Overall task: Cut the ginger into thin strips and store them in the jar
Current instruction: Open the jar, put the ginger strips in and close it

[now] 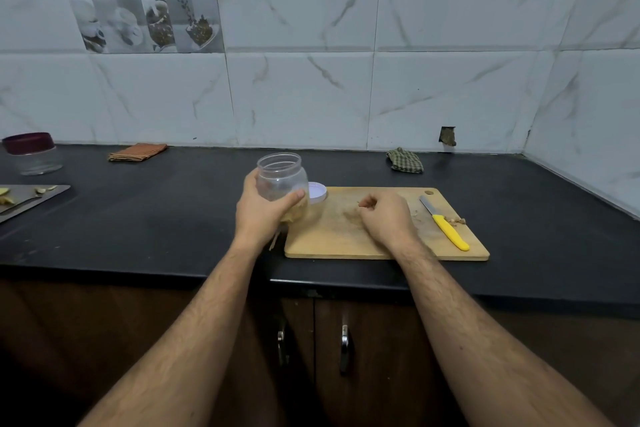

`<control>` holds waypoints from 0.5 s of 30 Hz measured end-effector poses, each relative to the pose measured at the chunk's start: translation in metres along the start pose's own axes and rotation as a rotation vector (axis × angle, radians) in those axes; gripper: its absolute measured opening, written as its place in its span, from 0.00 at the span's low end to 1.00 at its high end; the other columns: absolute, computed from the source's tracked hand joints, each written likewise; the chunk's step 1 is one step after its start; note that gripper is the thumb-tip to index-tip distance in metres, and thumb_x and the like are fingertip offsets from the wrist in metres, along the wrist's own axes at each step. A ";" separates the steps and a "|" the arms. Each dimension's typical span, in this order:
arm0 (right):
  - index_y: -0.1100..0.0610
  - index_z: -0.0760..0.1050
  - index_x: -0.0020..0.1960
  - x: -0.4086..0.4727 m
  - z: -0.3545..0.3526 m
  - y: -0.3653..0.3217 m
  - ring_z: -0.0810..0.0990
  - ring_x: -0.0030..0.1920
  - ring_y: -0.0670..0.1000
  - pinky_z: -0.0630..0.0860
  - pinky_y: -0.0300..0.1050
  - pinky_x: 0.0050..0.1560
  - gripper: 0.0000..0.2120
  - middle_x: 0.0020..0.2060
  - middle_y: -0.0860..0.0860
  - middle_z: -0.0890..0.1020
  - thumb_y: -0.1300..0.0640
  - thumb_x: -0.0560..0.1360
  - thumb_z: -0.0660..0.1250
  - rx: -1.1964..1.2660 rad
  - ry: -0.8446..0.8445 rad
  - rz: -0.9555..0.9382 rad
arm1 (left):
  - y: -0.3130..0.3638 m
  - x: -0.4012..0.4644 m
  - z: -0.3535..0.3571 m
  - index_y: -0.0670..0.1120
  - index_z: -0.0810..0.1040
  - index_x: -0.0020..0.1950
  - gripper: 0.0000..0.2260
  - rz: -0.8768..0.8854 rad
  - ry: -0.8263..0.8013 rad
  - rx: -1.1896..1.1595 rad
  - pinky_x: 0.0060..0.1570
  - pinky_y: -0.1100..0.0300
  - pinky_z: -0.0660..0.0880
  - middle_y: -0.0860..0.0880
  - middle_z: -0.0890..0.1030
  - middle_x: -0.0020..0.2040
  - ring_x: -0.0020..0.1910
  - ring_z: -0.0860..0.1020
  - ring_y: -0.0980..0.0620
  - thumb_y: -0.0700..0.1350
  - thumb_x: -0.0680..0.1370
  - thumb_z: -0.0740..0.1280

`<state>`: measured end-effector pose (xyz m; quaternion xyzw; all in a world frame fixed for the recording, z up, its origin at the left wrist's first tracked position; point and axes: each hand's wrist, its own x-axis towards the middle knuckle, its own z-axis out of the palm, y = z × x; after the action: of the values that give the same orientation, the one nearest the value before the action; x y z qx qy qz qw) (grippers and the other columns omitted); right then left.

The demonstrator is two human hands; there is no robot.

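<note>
A clear plastic jar point(281, 177) with its mouth open is held in my left hand point(258, 215) at the left end of the wooden cutting board point(346, 243). Pale ginger strips point(297, 212) lie in the jar's bottom. Its white lid point(317, 193) rests on the board just behind the jar. My right hand point(384, 217) sits on the middle of the board, fingers pinched over a few ginger bits point(351, 213); whether it holds any is hidden. A yellow-handled knife point(446, 224) lies on the board's right side, with ginger scraps point(458, 219) beside it.
The black counter point(156, 218) holds a second jar with a dark red lid point(31, 153) at far left, a grey board with peelings point(27, 199), an orange cloth point(137, 152) and a green checked cloth point(405, 159) by the tiled wall. Cabinet doors are below.
</note>
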<state>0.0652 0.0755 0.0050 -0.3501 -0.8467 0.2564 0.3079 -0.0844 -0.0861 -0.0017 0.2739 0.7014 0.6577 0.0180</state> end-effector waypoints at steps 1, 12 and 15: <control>0.53 0.80 0.42 -0.002 0.002 -0.003 0.77 0.42 0.46 0.71 0.40 0.42 0.07 0.37 0.44 0.79 0.62 0.75 0.65 -0.003 -0.006 -0.014 | -0.002 0.002 -0.006 0.55 0.68 0.70 0.40 -0.001 0.012 0.016 0.62 0.52 0.75 0.56 0.78 0.61 0.61 0.77 0.54 0.56 0.62 0.81; 0.54 0.79 0.39 -0.021 0.051 -0.070 0.80 0.46 0.53 0.72 0.43 0.42 0.06 0.41 0.51 0.84 0.57 0.75 0.67 -0.113 -0.260 -0.232 | -0.025 0.019 -0.047 0.53 0.67 0.71 0.39 -0.022 0.156 0.103 0.66 0.50 0.72 0.53 0.77 0.63 0.63 0.75 0.52 0.54 0.64 0.80; 0.56 0.77 0.39 -0.020 0.066 -0.089 0.79 0.41 0.54 0.70 0.43 0.35 0.09 0.36 0.51 0.81 0.52 0.75 0.68 -0.215 -0.342 -0.222 | -0.027 0.020 -0.053 0.53 0.67 0.71 0.39 -0.014 0.181 0.112 0.65 0.50 0.72 0.53 0.76 0.64 0.64 0.74 0.52 0.54 0.64 0.80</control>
<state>-0.0086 -0.0094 0.0109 -0.2370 -0.9423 0.1850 0.1470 -0.1318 -0.1256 -0.0135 0.2089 0.7377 0.6396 -0.0559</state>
